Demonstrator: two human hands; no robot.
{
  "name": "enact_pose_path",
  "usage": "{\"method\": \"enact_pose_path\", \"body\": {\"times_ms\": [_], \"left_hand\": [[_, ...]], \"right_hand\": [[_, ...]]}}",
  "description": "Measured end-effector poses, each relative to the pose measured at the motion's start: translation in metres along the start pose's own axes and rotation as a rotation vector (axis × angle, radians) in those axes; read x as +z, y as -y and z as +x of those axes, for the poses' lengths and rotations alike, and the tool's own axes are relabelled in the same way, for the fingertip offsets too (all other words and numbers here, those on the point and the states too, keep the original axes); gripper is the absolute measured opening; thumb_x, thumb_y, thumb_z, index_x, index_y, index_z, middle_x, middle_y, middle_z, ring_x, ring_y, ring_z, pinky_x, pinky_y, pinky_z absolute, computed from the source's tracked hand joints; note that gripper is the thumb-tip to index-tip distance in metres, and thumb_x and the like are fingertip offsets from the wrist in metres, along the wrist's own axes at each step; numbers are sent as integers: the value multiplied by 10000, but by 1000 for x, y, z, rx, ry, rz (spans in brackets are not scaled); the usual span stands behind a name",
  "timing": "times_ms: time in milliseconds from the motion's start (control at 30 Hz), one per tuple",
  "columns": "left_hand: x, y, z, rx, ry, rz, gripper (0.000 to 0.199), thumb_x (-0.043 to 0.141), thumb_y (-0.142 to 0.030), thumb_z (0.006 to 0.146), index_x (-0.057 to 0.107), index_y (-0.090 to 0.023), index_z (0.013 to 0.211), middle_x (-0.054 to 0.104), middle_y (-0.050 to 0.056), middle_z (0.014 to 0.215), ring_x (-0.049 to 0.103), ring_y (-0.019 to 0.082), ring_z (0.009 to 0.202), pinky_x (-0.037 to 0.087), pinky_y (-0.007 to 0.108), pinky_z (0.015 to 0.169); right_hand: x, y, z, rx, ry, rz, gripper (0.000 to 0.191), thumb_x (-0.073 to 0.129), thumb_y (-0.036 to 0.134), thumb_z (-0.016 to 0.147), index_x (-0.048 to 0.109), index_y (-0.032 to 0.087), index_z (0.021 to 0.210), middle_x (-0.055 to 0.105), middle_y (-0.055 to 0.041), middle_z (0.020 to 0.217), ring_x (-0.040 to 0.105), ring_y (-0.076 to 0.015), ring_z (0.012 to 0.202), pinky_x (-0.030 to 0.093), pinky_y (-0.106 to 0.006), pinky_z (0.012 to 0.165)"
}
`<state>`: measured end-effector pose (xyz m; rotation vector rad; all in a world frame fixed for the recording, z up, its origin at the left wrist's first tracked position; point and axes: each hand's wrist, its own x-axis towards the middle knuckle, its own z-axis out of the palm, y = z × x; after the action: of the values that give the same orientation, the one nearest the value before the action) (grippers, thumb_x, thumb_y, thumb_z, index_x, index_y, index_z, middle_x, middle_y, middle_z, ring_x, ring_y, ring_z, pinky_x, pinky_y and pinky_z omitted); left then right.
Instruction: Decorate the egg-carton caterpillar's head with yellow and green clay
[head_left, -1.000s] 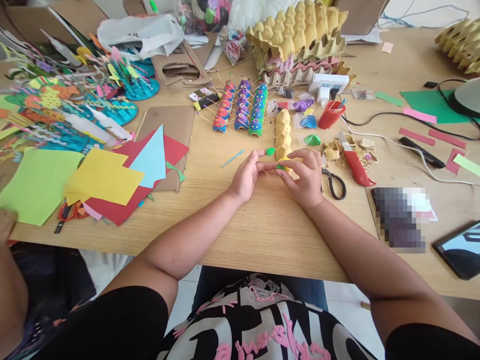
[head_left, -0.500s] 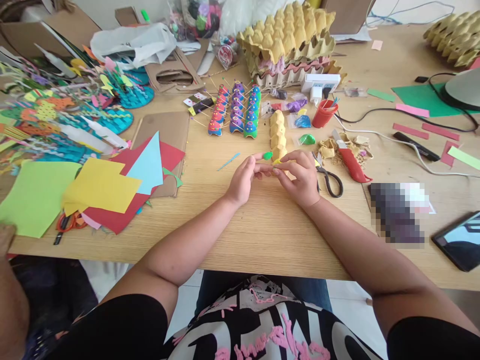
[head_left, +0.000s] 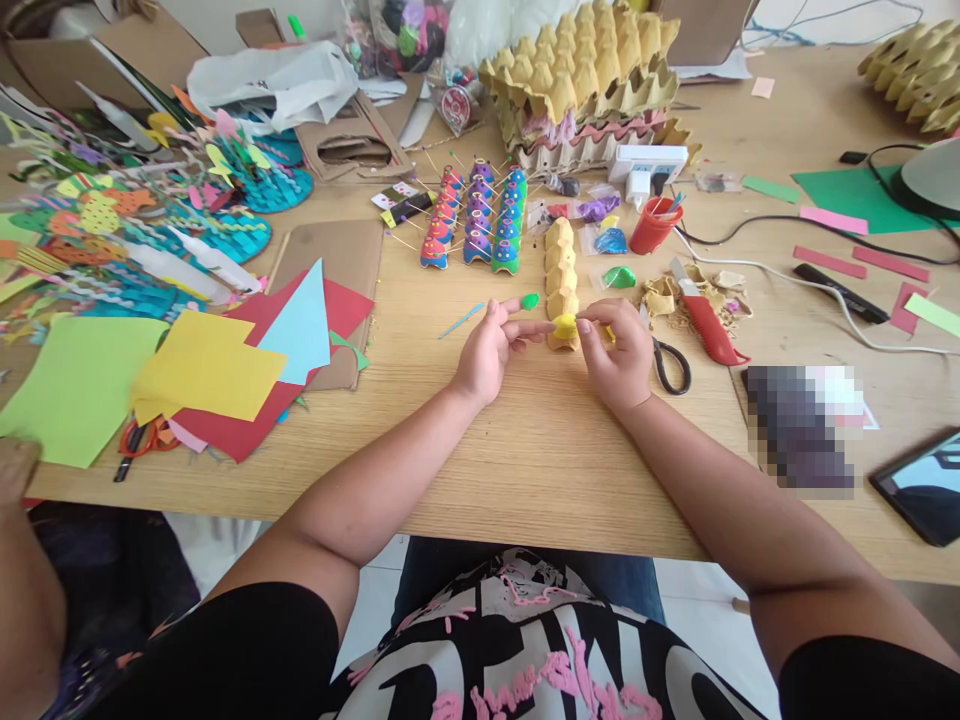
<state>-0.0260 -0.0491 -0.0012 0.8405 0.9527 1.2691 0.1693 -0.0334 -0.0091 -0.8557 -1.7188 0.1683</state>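
Note:
My left hand (head_left: 487, 355) has its fingers stretched out to the right. A lump of green clay (head_left: 530, 300) sits on one fingertip, and a flattened yellow clay piece (head_left: 564, 325) is at the tip of another. My right hand (head_left: 619, 350) pinches the right edge of the yellow piece. Just behind it lies an unpainted egg-carton strip (head_left: 560, 265). Three painted strips with pins, one red and blue (head_left: 442, 220), one purple (head_left: 478, 215) and one green and blue (head_left: 510, 220), stand farther left. A thin blue tool (head_left: 460, 320) lies left of my left hand.
Scissors (head_left: 673, 368) and a red knife (head_left: 712, 325) lie right of my right hand, near carton scraps. A red cup (head_left: 656, 226), clay bags and stacked egg trays (head_left: 577, 70) are behind. Coloured sheets (head_left: 210, 370) lie left, near another person's hand (head_left: 16, 465).
My right hand has moved slightly right, away from my left fingers, and the yellow piece now shows between them. The view has shifted slightly.

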Motion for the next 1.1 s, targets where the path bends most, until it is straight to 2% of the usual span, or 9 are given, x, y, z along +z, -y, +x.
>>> {"method": "enact_pose_path", "body": {"times_ms": [133, 333, 400, 467, 567, 667, 833, 967, 1100], "left_hand": [[0, -2, 0, -8, 5, -30, 757, 311, -823, 1071, 680, -195, 1273, 866, 74, 959, 785, 200, 904, 491, 317, 795], [5, -6, -1, -32, -13, -42, 761, 331, -833, 1062, 685, -192, 1268, 860, 70, 938, 776, 202, 895, 496, 324, 801], [4, -5, -1, -14, -4, -31, 762, 334, -834, 1061, 704, -191, 1237, 856, 71, 930, 767, 197, 892, 492, 326, 801], [2, -2, 0, 22, 30, -10, 771, 335, -840, 1056, 730, -192, 1193, 858, 76, 946, 761, 196, 899, 491, 329, 802], [-2, 5, 2, 84, 100, 54, 808, 340, -872, 1033, 771, -195, 1127, 861, 87, 991, 764, 207, 942, 483, 334, 798], [-6, 12, 2, 131, 174, 152, 857, 334, -900, 1014, 806, -190, 1105, 861, 101, 1047, 773, 225, 1005, 482, 342, 811], [-12, 16, 0, 186, 254, 300, 903, 288, -896, 1023, 848, -201, 1156, 859, 107, 1144, 755, 227, 1068, 493, 355, 859], [-12, 16, 0, 191, 260, 293, 917, 282, -901, 1021, 866, -210, 1174, 863, 102, 1146, 740, 230, 1077, 498, 365, 867], [-10, 15, -1, 126, 211, 246, 898, 332, -909, 1005, 892, -211, 1087, 864, 113, 1115, 731, 257, 1150, 513, 382, 893]], "right_hand": [[5, -3, -4, 96, -2, 63, 104, 672, 351, 1047, 714, 256, 1049, 755, -32, 915, 667, -179, 759, 566, -351, 692], [9, -5, -6, 184, 17, 104, 86, 680, 303, 1031, 752, 260, 1046, 768, -39, 959, 703, -176, 814, 611, -350, 758], [10, -6, -6, 232, -2, 165, 127, 732, 383, 1021, 755, 259, 1031, 753, -39, 957, 713, -178, 824, 607, -338, 734], [11, -6, -5, 305, -12, 228, 277, 784, 523, 988, 733, 251, 969, 721, -26, 904, 686, -163, 762, 578, -316, 672], [10, -4, -5, 365, -8, 223, 466, 768, 686, 955, 671, 242, 848, 633, 11, 759, 555, -128, 627, 478, -290, 580], [7, 0, -4, 313, 11, 153, 454, 740, 683, 978, 685, 245, 871, 608, 19, 723, 491, -126, 600, 421, -292, 561], [2, 2, -4, 141, 167, 35, 292, 718, 496, 1036, 792, 245, 1165, 689, -3, 790, 560, -150, 644, 499, -319, 649], [1, -1, -5, 38, 244, -13, 309, 718, 429, 1044, 808, 228, 1261, 735, -27, 822, 608, -166, 683, 529, -327, 709], [0, -1, -4, -13, 277, -17, 291, 726, 411, 1047, 821, 226, 1251, 762, -45, 846, 632, -173, 706, 535, -326, 725]]}}
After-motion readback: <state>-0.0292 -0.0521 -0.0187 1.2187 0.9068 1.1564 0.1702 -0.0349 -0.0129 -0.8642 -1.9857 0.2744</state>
